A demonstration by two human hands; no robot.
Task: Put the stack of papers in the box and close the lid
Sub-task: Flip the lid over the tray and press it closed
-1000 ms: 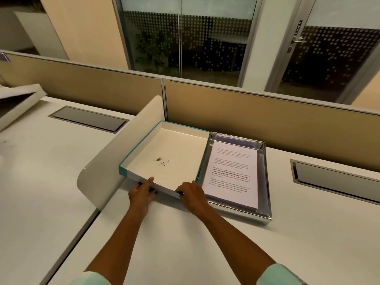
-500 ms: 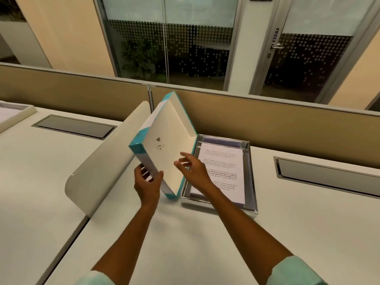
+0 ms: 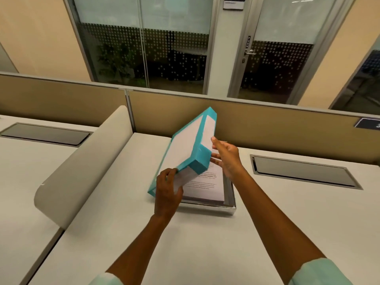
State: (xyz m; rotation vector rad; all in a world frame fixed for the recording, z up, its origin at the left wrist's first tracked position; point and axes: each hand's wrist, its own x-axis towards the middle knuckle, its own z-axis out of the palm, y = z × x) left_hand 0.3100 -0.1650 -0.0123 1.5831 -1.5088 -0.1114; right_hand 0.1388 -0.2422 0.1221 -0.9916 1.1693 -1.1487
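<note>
A white lid (image 3: 186, 150) with teal edges hangs tilted over the left half of a shiny metal box (image 3: 229, 206), its outer face turned up toward me. My left hand (image 3: 167, 194) grips the lid's near edge. My right hand (image 3: 226, 156) touches the lid's right side with fingers spread. In the box lies the stack of printed papers (image 3: 207, 186), partly hidden under the lid.
A curved beige divider (image 3: 82, 165) stands left of the box. Two grey cable hatches (image 3: 304, 171) (image 3: 43, 133) are set into the white desk. A tan partition (image 3: 267, 124) runs along the back, with glass doors behind it.
The lid, lying open-side-up left of the box a second ago, was lifted, turned over to the right, and now hangs tilted above the box. Both hands moved with it.
</note>
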